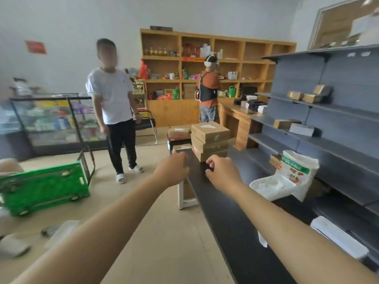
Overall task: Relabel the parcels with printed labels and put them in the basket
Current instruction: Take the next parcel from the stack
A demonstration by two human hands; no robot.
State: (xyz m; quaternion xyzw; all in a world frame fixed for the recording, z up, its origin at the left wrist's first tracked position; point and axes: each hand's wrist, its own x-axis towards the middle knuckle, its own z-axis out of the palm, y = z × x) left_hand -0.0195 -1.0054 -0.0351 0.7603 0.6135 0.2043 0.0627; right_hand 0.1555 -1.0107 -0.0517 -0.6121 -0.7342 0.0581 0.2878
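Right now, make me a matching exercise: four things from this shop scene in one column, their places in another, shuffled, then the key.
Things:
1. stack of cardboard parcels
2. green basket
3. white mesh basket
4. glass display case

Places:
A. on the floor at the left
B. on the black counter, just beyond both hands
C. against the left wall
D. on the black counter beside a printed white bag

Pairs: 1-B, 2-A, 3-D, 4-C
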